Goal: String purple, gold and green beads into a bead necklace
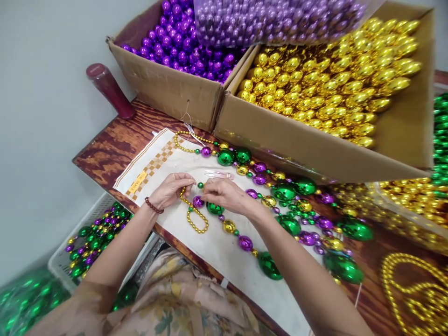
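Note:
My left hand (175,189) is closed in a pinch at the end of a string of small gold beads (198,228), which loops down onto the white cloth (241,280). Close beside it, my right hand (224,193) pinches near a small green bead (200,185); what its fingertips hold is too small to make out, perhaps thread. Below the hands lie a purple bead (198,201) and a large green bead (214,208), partly covered by my right hand. The bead strand runs on rightward past a gold bead (229,226). Small scissors (219,175) rest just beyond my fingers.
Cardboard boxes of purple beads (171,42) and gold beads (325,88) border the table's back. A dark red bottle (110,91) stands back left. More mixed strands (287,224) lie rightward, near gold chains (416,289). A white basket (58,261) sits below left.

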Available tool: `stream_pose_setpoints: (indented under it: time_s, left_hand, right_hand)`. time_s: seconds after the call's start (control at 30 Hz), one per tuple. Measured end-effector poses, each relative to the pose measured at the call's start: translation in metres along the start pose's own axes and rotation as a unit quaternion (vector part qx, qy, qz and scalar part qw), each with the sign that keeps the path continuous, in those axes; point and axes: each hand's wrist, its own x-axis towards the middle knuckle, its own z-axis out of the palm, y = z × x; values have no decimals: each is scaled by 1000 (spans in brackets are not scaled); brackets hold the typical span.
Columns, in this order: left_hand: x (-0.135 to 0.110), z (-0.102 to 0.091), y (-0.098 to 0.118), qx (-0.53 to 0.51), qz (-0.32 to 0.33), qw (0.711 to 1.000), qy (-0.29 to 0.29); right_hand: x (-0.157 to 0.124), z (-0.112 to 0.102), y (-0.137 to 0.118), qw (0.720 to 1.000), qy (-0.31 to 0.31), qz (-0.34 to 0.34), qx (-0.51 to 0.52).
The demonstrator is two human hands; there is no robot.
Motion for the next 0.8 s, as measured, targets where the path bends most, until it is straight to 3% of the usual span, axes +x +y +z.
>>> stream_pose_setpoints:
  time_s: [0.13, 0.33, 0.4, 0.5, 0.57, 0.63, 0.73, 0.8]
  left_hand:
    - [0, 1, 3, 63, 33, 997, -4]
    - [-4, 1, 5, 231, 113, 966, -22]
    - [-5, 0, 5, 315, 170, 933, -25]
    - [-3, -1, 3, 432, 273, 859, -33]
    - [-2, 0, 1, 471, 338, 814, -32]
    - [0, 0, -2, 481, 384, 788, -27]
    - [1, 3, -9, 449, 401, 799, 4]
    - [2, 6, -16, 375, 370, 849, 39]
  right_hand:
    - [3, 1, -2, 992, 92, 66, 59]
    - [18, -8, 0, 956, -61, 133, 252]
    - [23, -14, 2, 946, -93, 153, 271]
    - [29, -17, 9, 928, -157, 179, 287]
    - [32, -16, 12, 918, -192, 180, 296]
    - [34, -13, 13, 914, -206, 174, 305]
    - [33, -9, 12, 916, -165, 187, 315]
    - [28, -5, 11, 931, -84, 191, 298]
